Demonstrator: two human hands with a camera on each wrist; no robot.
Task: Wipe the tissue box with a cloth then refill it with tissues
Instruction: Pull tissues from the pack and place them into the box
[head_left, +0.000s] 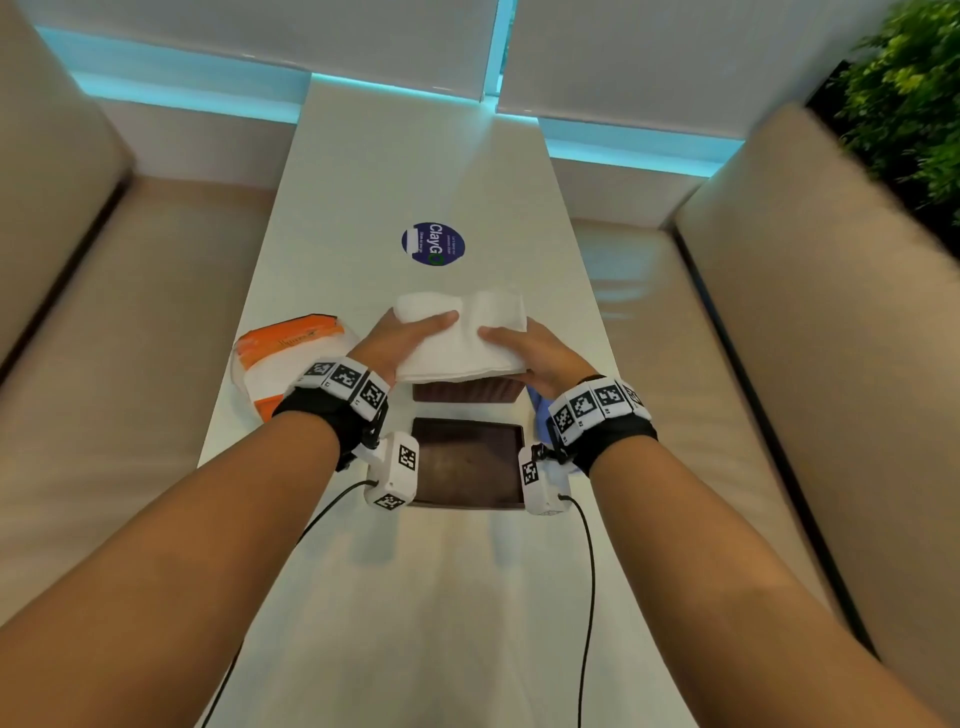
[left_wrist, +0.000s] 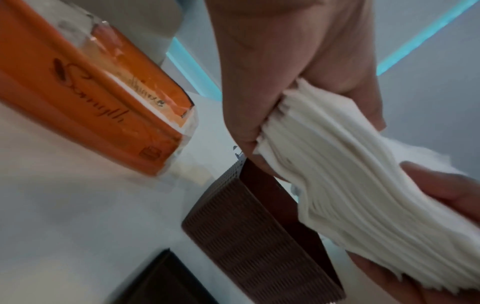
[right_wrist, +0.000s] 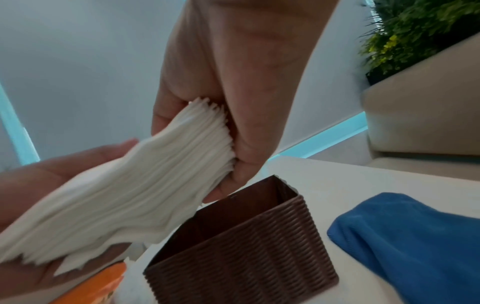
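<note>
A thick stack of white tissues (head_left: 462, 338) hangs just above the open brown ribbed tissue box (head_left: 467, 391). My left hand (head_left: 410, 332) grips its left end and my right hand (head_left: 519, 348) its right end, thumbs on top. In the left wrist view the stack (left_wrist: 350, 185) sags between the hands over the box's (left_wrist: 246, 236) open top. In the right wrist view the stack (right_wrist: 130, 195) sits above the empty box (right_wrist: 246, 257). The blue cloth (right_wrist: 415, 246) lies on the table right of the box.
The box's dark flat lid (head_left: 467, 462) lies on the white table (head_left: 415, 597) nearer to me. An opened orange tissue pack (head_left: 285, 353) lies left of the box. A round blue sticker (head_left: 432, 244) is farther back. Beige sofas (head_left: 130, 364) flank the table.
</note>
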